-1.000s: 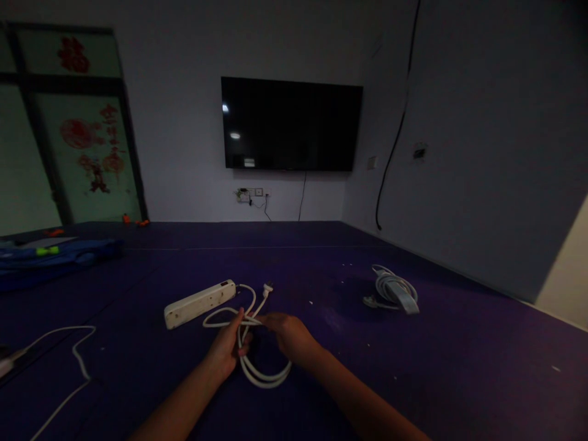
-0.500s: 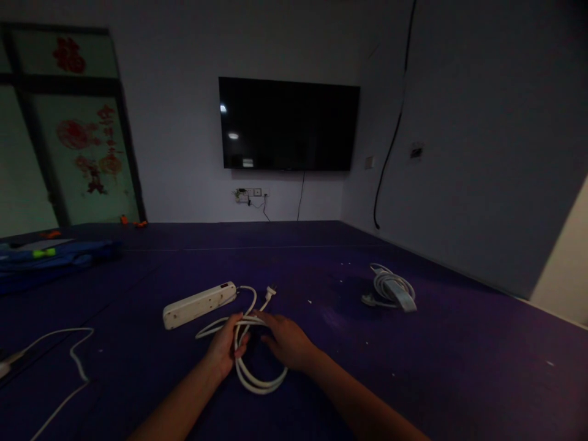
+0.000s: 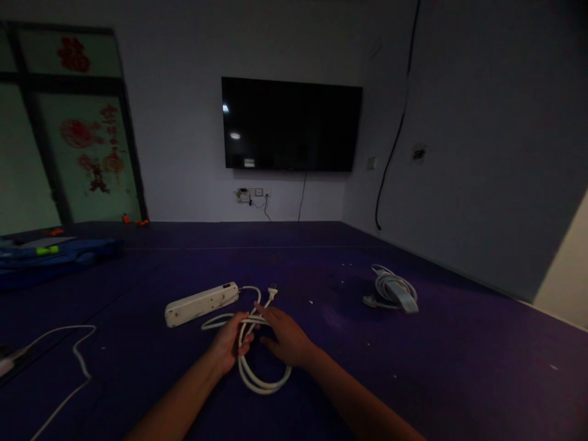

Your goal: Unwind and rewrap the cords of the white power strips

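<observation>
All around the white power strip (image 3: 202,304) spread the purple surface (image 3: 321,269) on which it lay, just ahead and left of your hands. Far beyond it, to the left, stood a glass door (image 3: 41,122); beyond and right, a black television (image 3: 294,125) hung on the wall. A blue pile (image 3: 87,252) sat left of the strip, farther off. Just right of the strip's near side, your left hand (image 3: 228,343) had its fingers curled round the looped cord (image 3: 266,390), thumb on top. Your right hand (image 3: 287,337) reached over the same loops, fingers together, thumb apart; you could not tell whether its fingertips pinched anything. That hand hid part of the cord. Well right of the strip lay a wrapped white bundle (image 3: 399,291); near its right end, the plug (image 3: 272,293). Small orange things (image 3: 142,223) lay far beyond, leftward. On the door, you could read a red 福 (image 3: 73,54); the lower red writing (image 3: 110,122) was too blurred.
</observation>
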